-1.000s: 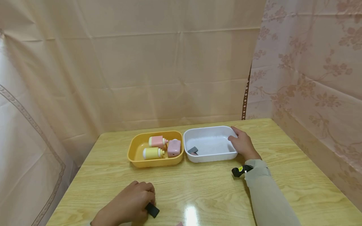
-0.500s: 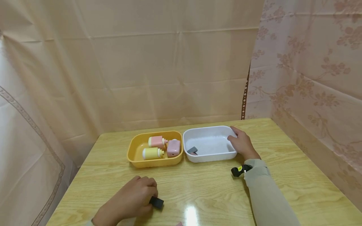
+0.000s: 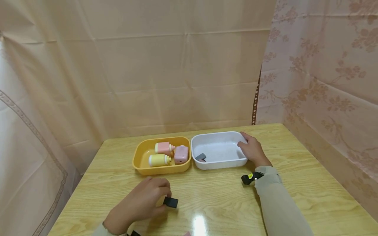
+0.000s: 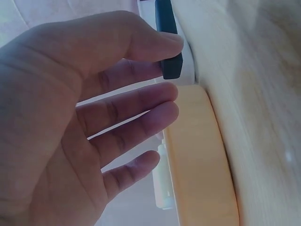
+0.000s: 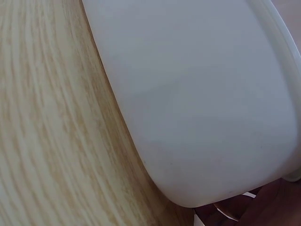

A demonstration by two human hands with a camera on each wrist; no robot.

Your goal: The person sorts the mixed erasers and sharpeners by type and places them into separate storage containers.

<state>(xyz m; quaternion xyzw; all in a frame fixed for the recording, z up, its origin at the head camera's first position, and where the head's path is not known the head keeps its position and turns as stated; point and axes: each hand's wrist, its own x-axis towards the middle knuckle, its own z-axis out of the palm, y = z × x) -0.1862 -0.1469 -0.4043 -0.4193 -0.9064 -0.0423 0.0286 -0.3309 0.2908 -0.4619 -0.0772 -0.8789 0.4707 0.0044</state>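
Note:
In the head view my left hand [image 3: 143, 201] is above the table, in front of the yellow tray. It pinches a small black rectangular block [image 3: 171, 202] between thumb and index finger; the left wrist view shows the same black block [image 4: 170, 56] there, the other fingers loosely bent and apart from it. My right hand [image 3: 253, 151] grips the right end of the white tray [image 3: 224, 151], thumb over the rim. A small grey block [image 3: 201, 156] and a pinkish piece lie in that tray's front left corner. The right wrist view mostly shows the white tray's side wall [image 5: 197, 103].
Left of the white tray stands the yellow tray [image 3: 163, 170], holding a pink bottle [image 3: 163, 147], a yellow bottle [image 3: 158, 160] and a purple bottle [image 3: 181, 155]. A pink piece [image 3: 187, 234] shows at the lower frame edge. Curtains hang behind the wooden table [image 3: 212, 193].
My left hand has moved forward and to the right with the black block, closer to the trays. The right hand still holds the white tray in the same place.

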